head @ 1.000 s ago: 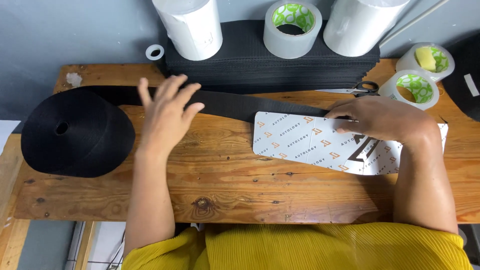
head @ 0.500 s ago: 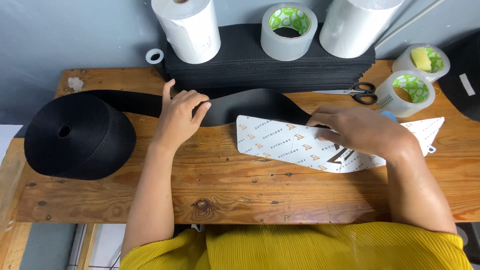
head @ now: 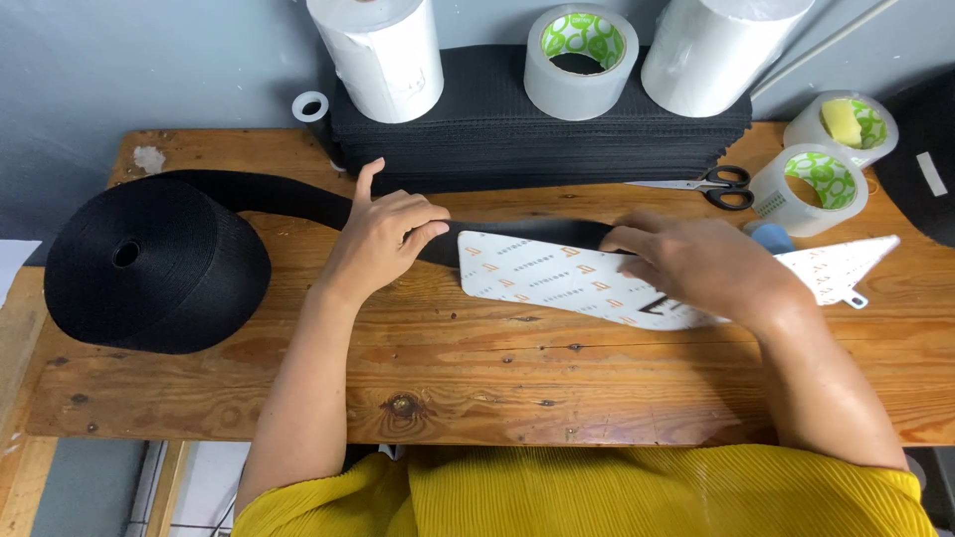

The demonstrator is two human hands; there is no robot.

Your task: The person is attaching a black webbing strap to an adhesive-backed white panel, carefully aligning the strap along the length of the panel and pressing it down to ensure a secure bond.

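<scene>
- The left hand point(head: 383, 234) lies on the black webbing strap point(head: 288, 194), fingers curled and thumb raised, pinching the strap where it runs from the big black roll point(head: 149, 264) toward the middle of the tabletop point(head: 497, 368).
- The right hand point(head: 701, 268) rests palm-down with loosely bent fingers on a long white printed template point(head: 542, 273), pressing it flat. The template lies over the strap, so the strap shows only as a dark band along its upper edge.
- The template's pointed right end point(head: 846, 264) sticks out past the right hand, near a clear tape roll point(head: 811, 184) and a small blue object point(head: 771, 237).
- Behind the hands sits a stack of cut black pieces point(head: 537, 129) bearing two white rolls point(head: 383, 55) point(head: 711, 50) and another tape roll point(head: 580, 60); scissors point(head: 711, 186) lie just in front of the stack.
- Risk, as a judgement: the heavy roll could drag the strap back leftward if the left pinch loosens, so that strap and template no longer line up.
- The template looks smooth and may skate or turn on the strap under uneven pressure from the right hand.
- The pointed end is close to the tape roll and could catch on it if the template slides right.
</scene>
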